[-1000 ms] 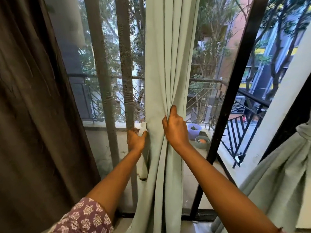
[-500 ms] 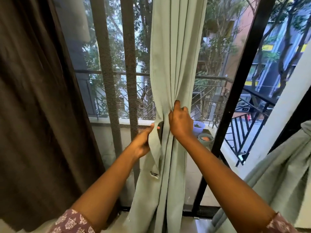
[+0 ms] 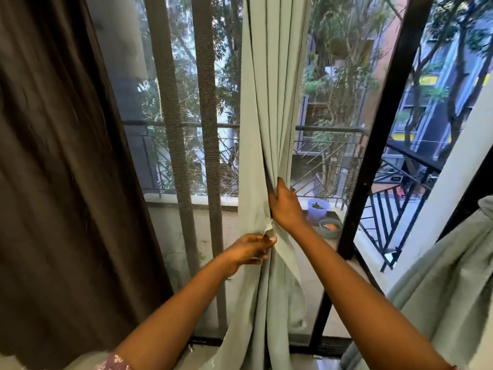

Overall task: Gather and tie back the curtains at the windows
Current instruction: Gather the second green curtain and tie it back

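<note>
Already gathered: pale green curtain [image 3: 269,108] hanging bunched mid-window. Right hand [image 3: 285,206] clenching folds; left hand [image 3: 249,249] pinching tie strip [image 3: 289,259] beneath. Tying remaining; brown curtain [image 3: 66,156] at left edge hanging loose.

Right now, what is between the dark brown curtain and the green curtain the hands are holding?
In the head view, two upright mesh-covered bars stand between the dark brown curtain and the green curtain, with window glass around them.

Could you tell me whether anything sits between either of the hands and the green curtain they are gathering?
Nothing visible does. The right hand already grips the gathered folds of the green curtain, and the left hand pinches a fabric strip at the bunch just below it.
</note>
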